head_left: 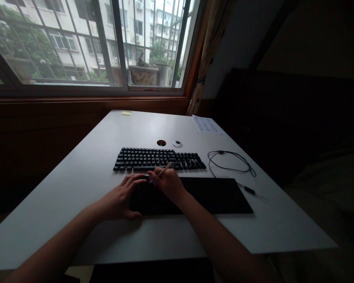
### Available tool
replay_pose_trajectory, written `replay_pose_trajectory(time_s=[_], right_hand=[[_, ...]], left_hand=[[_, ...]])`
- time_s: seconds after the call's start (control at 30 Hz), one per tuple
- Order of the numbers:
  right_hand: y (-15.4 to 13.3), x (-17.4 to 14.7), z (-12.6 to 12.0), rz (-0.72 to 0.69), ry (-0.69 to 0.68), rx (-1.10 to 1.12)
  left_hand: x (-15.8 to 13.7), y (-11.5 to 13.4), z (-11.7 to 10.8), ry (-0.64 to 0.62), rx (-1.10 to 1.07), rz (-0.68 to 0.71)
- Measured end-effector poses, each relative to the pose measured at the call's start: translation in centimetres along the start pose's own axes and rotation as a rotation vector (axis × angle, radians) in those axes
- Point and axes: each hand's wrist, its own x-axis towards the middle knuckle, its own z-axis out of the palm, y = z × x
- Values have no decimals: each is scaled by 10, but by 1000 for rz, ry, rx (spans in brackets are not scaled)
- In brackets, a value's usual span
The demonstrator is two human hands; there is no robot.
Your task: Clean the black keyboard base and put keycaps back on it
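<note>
A black keyboard base (218, 195) lies flat near the front of the white table. My left hand (122, 196) spans its left end, fingertips at the far edge and thumb by the near edge. In my right hand (168, 182), a slim, light-handled brush-like tool (166, 168) is pinched; its lower end points down at the base's upper left part. Fingers partly cover that end, so its exact kind is unclear. Just beyond the base, black keycaps (147, 157) sit on the table in keyboard rows, with white tabletop showing between them.
A black cable (233, 153) loops on the table at right, and a small black connector piece (249, 190) lies beside the base. Behind the keycaps are a round cable hole (161, 143) and its cover (177, 144). Printed paper (208, 125) and a yellow note (126, 113) lie at the back.
</note>
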Motion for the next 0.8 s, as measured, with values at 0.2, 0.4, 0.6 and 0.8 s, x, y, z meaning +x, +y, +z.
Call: replay_pose_trajectory(time_s=[0.2,0.4,0.6,0.8], right_hand=[[-3,1,2,-22,31,-108],[-7,1,0,-49,9,-194],[-8,-4,3,-69,38,-259],[-7,-6,6,-72,49,-334]], left_hand=[[1,1,0,-4,6,5],[1,0,1,11,1,7],[1,0,0,11,-16,21],[1,2,-1,0,-7,9]])
